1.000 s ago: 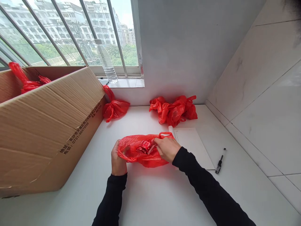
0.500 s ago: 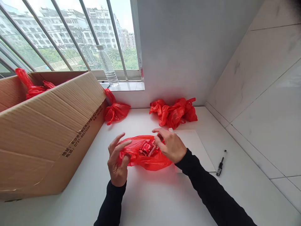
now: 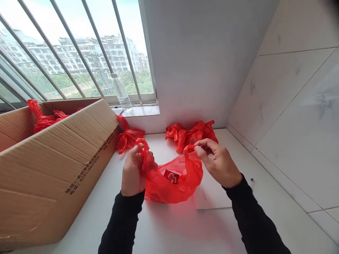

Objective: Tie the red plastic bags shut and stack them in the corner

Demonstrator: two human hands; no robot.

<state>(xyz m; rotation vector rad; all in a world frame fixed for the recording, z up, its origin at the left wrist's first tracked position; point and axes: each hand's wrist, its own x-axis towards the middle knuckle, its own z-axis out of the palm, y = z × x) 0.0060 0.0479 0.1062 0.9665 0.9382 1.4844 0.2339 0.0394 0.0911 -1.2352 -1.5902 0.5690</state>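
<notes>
A thin red plastic bag (image 3: 169, 192) hangs open between my two hands, its bottom low over the white table. Inside it shows a small dark red packet (image 3: 171, 176) with pale printing; anything beneath that is hidden by the film. My left hand (image 3: 134, 169) is closed round the bag's left handle, which bunches up above the thumb. With thumb and forefinger, my right hand (image 3: 215, 160) pinches the right handle, pulled outward and up.
On the left stands a large cardboard box (image 3: 66, 165) with red bags (image 3: 46, 121) inside. A tied red bag (image 3: 129, 137) and several bunched red bags (image 3: 190, 135) lie by the wall. White paper (image 3: 212, 197) lies under my right wrist. A water bottle (image 3: 122, 93) stands on the sill.
Both hands were loosely spread at the bag's rim; now each has taken hold of a handle and lifted it. The bag's sides have risen, covering more of the packets. The view has tilted up.
</notes>
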